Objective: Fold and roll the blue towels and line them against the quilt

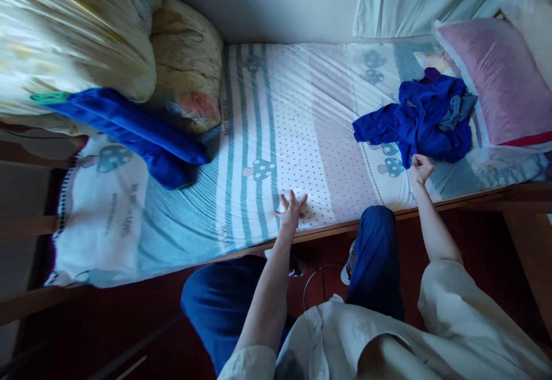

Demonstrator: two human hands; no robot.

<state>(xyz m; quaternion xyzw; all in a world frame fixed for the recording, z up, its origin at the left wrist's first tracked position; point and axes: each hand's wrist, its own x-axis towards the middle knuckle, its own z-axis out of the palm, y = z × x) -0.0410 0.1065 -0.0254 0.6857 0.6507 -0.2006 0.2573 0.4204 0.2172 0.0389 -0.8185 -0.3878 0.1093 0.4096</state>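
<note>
My left hand (291, 210) rests with spread fingers on the patterned bed sheet (297, 138), close to the bed's front edge. Over to the right, my right hand (421, 169) is closed at the lower edge of a crumpled heap of blue clothes (425, 115); its fingers seem to pinch a bit of the blue cloth. A darker purple piece and a grey-blue piece show within the heap. At the left of the bed lies a long folded blue garment (142, 133) with a green end, apart from both hands.
A pink pillow (495, 81) stands at the right end, beside the heap. Large yellowish bundled bedding (77, 29) and a floral pillow (185, 52) fill the back left. A pale curtain (431, 0) hangs behind. A wooden rail (323, 230) edges the bed.
</note>
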